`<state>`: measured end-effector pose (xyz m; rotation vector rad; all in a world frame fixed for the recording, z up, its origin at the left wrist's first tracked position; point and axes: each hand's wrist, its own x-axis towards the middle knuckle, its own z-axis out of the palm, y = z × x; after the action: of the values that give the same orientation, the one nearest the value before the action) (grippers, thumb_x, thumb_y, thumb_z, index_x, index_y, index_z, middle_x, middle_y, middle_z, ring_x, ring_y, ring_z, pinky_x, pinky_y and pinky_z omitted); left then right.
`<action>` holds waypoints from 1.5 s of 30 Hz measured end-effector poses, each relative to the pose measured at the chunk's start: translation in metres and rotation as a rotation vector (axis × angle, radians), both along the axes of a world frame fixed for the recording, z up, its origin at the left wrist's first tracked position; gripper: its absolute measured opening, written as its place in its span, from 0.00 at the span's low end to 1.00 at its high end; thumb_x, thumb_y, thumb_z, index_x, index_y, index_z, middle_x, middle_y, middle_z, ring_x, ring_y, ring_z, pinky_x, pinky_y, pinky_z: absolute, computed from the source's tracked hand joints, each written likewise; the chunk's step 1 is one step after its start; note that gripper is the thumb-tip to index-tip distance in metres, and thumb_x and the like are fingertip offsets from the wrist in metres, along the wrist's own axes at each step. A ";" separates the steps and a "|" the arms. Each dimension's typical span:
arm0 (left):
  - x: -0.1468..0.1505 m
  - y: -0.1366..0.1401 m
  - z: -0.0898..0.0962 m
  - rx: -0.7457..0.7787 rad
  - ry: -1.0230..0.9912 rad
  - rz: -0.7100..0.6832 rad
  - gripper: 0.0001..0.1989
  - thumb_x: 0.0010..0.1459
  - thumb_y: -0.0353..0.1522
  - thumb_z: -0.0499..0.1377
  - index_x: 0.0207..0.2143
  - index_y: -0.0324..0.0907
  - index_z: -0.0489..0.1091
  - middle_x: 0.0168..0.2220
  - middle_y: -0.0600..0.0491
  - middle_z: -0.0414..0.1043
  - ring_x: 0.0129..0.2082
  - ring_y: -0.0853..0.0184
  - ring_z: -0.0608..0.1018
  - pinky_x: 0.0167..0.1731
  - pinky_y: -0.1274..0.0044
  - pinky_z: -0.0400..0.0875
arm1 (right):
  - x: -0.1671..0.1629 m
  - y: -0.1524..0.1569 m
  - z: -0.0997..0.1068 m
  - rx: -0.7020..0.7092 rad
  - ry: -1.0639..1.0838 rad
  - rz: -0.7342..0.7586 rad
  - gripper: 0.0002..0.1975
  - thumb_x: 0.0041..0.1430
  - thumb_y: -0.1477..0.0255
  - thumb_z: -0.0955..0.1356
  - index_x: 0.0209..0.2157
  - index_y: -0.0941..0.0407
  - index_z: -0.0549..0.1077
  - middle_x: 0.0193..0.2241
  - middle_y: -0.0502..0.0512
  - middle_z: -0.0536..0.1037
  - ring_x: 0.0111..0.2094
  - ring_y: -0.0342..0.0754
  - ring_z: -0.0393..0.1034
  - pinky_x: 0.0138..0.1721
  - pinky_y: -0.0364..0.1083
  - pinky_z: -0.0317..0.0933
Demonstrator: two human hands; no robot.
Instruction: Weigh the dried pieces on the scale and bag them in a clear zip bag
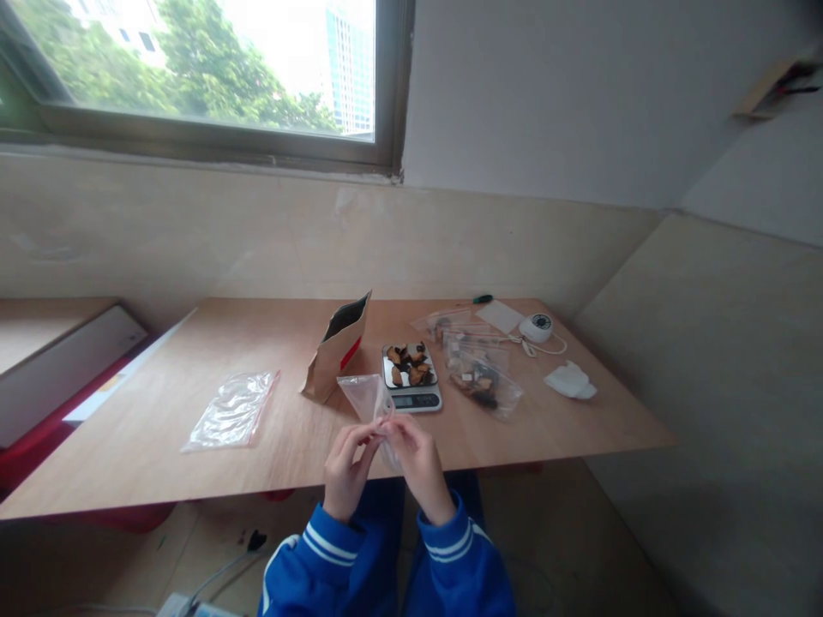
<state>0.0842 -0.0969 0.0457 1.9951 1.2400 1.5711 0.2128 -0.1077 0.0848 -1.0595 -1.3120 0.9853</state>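
Note:
Both my hands meet at the table's near edge, pinching a clear plastic bag (363,394) between their fingertips. My left hand (348,461) grips it from the left and my right hand (417,454) from the right. The bag looks empty and flat, its upper part spread beyond my fingers. Just past it stands a digital kitchen scale (425,401), with brown dried slices (411,364) on its pan. Left of the scale an open brown paper pouch (327,362) stands upright, its dark inside showing.
Several filled zip bags (485,386) lie right of the scale. Flat clear bags (232,411) rest on the left of the wooden table (147,454). A small white fan-like device (536,327) with a cable, a crumpled white tissue (571,380) and a white sheet (500,316) are farther right.

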 end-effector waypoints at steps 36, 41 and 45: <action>0.010 0.043 0.015 -0.392 -0.228 0.338 0.14 0.58 0.44 0.52 0.27 0.44 0.59 0.25 0.56 0.68 0.26 0.67 0.73 0.28 0.76 0.64 | 0.068 0.122 -0.084 0.159 -0.813 -0.387 0.17 0.57 0.65 0.66 0.45 0.60 0.73 0.47 0.65 0.73 0.47 0.58 0.63 0.50 0.55 0.55; 0.005 0.041 0.011 -0.389 -0.265 0.329 0.15 0.57 0.45 0.53 0.28 0.43 0.60 0.27 0.55 0.69 0.28 0.66 0.73 0.30 0.76 0.64 | 0.070 0.122 -0.085 0.172 -0.792 -0.389 0.15 0.55 0.69 0.67 0.43 0.61 0.74 0.45 0.65 0.74 0.47 0.57 0.64 0.50 0.55 0.57; 0.004 0.040 0.013 -0.396 -0.277 0.330 0.15 0.57 0.45 0.54 0.27 0.43 0.60 0.27 0.56 0.69 0.28 0.66 0.73 0.30 0.76 0.64 | 0.072 0.122 -0.082 0.180 -0.802 -0.404 0.13 0.55 0.73 0.65 0.41 0.61 0.74 0.45 0.65 0.73 0.49 0.57 0.64 0.51 0.55 0.57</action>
<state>0.0882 -0.0568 0.0586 1.3333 1.6661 1.5254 0.2848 0.0141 0.0028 -1.5759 -1.6753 0.1092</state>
